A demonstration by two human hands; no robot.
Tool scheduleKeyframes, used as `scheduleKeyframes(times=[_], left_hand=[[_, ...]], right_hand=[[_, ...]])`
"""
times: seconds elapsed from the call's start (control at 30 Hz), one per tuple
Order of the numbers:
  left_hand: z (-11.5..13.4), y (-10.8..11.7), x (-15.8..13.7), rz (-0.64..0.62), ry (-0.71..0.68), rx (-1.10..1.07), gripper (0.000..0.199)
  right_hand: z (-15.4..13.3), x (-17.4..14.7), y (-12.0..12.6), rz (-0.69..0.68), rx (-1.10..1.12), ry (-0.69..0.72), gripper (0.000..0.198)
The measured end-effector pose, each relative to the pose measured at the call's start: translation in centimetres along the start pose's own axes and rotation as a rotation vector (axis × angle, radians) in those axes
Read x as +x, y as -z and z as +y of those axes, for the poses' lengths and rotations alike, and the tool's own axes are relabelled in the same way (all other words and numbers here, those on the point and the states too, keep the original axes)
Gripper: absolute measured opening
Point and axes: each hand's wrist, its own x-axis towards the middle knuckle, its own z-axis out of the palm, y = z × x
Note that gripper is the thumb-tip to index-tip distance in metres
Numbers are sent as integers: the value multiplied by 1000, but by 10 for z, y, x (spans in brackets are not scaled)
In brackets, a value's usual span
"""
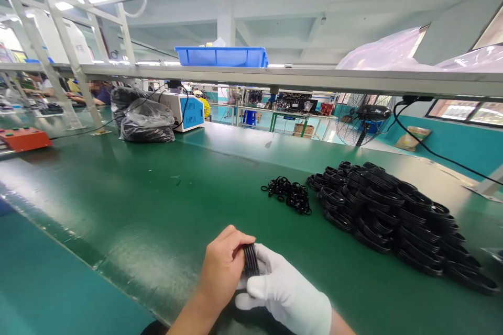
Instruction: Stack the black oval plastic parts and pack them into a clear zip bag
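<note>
A black coil [250,260] is up over the surface [157,204], near its front edge: the fingers of the bare left hand [222,267] pinch its top, those of the gloved right hand [285,288] curl around its lower part. Beyond lie small rings [291,194] and, toward the right edge, heaped coils [389,214].

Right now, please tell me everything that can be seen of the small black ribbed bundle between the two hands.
The small black ribbed bundle shows several thin strands lying closely side by side, with a slight shine like rubber or plastic. It is held with its strands running roughly upright in view, over the glossy green tabletop. The bare left hand and the white-gloved right hand hold it from opposite sides, hiding its ends.
</note>
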Motion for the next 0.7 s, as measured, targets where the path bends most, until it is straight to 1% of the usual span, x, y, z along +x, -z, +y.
scheduleKeyframes(times=[0.1, 0.2, 0.27, 0.33, 0.43, 0.53, 0.6, 0.7], left_hand=[[0, -1, 5, -17, 37, 57, 31], [4, 0, 11, -60, 80, 116, 30], [8, 6, 15, -126, 125, 119, 27], [12, 16, 18, -202, 196, 34, 24], [13, 30, 20, -311, 298, -199, 31], [8, 35, 19, -435, 337, -432, 30], [4, 33, 18, -462, 352, -538, 28], [1, 28, 16, -443, 364, -584, 26]], right_hand=[[1, -2, 6, -31, 92, -42, 45], [4, -1, 11, 16, 75, -11, 38], [6, 1, 14, 25, 98, 5, 35], [6, 2, 17, -23, 202, -23, 35], [3, 2, 18, -147, 359, -94, 46], [1, 1, 17, -229, 400, -138, 52], [1, 0, 16, -234, 373, -122, 50], [5, 0, 15, -179, 298, -52, 36]])
